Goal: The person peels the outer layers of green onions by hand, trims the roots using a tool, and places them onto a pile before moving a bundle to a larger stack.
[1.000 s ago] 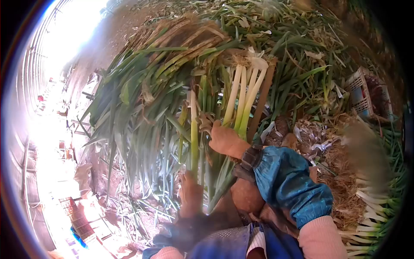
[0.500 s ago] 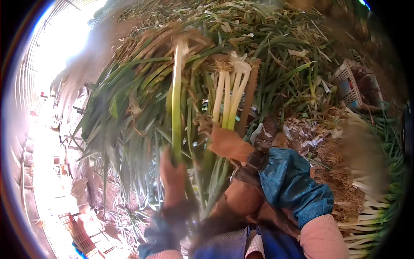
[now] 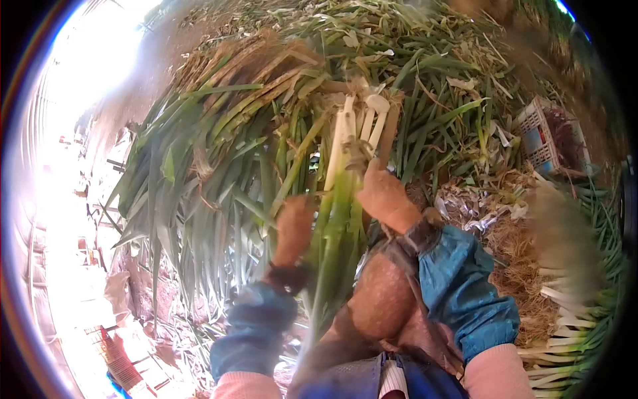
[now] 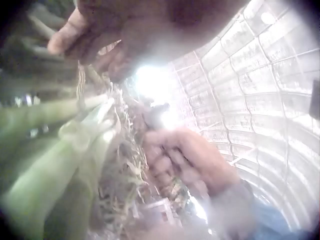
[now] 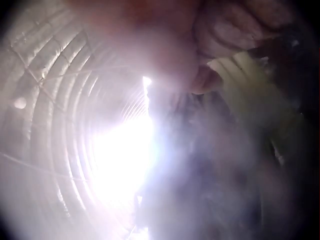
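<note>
Pale-green leeks lie between your left hand, fingers blurred, and your right hand, fingers curled; I cannot tell whether either grips anything. Expect light, firm, slippery shafts and floppy leaves: take the white part gently.

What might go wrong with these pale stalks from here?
The pale stalks lie at differing angles, so they may slide apart. Long green leaves hang beside the left hand and might snag it. The right hand is close to the stalks; a careless move could bruise them.
</note>
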A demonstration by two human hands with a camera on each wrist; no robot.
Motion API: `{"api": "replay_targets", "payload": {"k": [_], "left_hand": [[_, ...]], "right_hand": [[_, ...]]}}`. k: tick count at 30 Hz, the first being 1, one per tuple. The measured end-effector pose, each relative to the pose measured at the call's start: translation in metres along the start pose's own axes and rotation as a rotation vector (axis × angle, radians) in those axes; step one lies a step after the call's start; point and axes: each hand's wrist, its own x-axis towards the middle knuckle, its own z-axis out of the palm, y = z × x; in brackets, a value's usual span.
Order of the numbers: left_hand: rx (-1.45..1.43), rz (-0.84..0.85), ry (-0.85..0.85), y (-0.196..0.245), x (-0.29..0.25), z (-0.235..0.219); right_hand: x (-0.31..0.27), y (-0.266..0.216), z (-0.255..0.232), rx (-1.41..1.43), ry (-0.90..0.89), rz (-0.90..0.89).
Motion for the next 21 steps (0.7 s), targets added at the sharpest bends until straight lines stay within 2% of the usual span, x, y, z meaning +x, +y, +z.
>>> {"api": "replay_targets", "payload": {"k": [2, 5, 8, 11, 12, 13, 14, 15, 16, 18, 20, 21], "left_hand": [[0.056, -0.118, 0.129, -0.033, 0.044, 0.005], [0.301, -0.096, 0.145, -0.056, 0.089, 0.021], [0.536, -0.212, 0.036, -0.084, 0.102, 0.051], [0.522, -0.159, -0.273, -0.086, 0.132, 0.034], [0.537, 0.009, -0.424, -0.084, 0.152, 0.016], [0.546, 0.177, -0.569, -0.085, 0.181, -0.002], [0.493, 0.276, -0.515, -0.099, 0.215, -0.015], [0.474, 0.253, -0.473, -0.095, 0.243, -0.033], [0.477, 0.204, -0.329, -0.084, 0.277, -0.053], [0.467, 0.11, 0.098, -0.062, 0.325, -0.082], [0.408, 0.045, 0.597, -0.029, 0.338, -0.096], [0.407, 0.134, 0.712, -0.021, 0.341, -0.101]], "right_hand": [[-0.005, -0.009, -0.001, 0.03, -0.03, -0.034], [-0.011, -0.016, 0.003, -0.032, -0.154, -0.167], [-0.006, -0.009, 0.019, -0.006, -0.202, -0.185], [-0.003, -0.005, 0.02, -0.026, -0.23, -0.178], [-0.004, -0.006, 0.02, -0.033, -0.242, -0.172], [-0.007, -0.006, 0.02, -0.093, -0.241, -0.251], [-0.011, -0.007, 0.021, -0.155, -0.24, -0.329], [-0.011, -0.006, 0.022, -0.18, -0.227, -0.378], [-0.011, -0.005, 0.024, -0.204, -0.213, -0.427], [-0.005, 0.002, 0.031, -0.194, -0.12, -0.471], [0.001, 0.01, 0.035, -0.217, 0.057, -0.512], [0.003, 0.004, 0.026, -0.194, 0.012, -0.441]]}}
